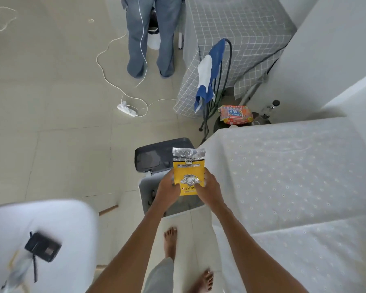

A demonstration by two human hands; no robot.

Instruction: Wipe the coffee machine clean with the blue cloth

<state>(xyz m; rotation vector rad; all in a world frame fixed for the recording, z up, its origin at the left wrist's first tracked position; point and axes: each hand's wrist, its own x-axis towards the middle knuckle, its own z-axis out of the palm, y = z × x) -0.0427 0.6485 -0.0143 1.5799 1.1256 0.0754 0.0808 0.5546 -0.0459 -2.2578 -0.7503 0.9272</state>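
We grip the yellow coffee packet by its side edges, left hand and right hand fingers closed on it, above the open bin beside the table edge, blue cloth draped over the chair beyond, open floor to our left

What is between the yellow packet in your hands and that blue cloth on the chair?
In the head view: the raised bin lid and bare floor separate yellow packet from blue cloth.

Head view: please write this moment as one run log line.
hands: left and right hold yellow coffee bag | below: open grey bin | blue cloth: on chair, untouched
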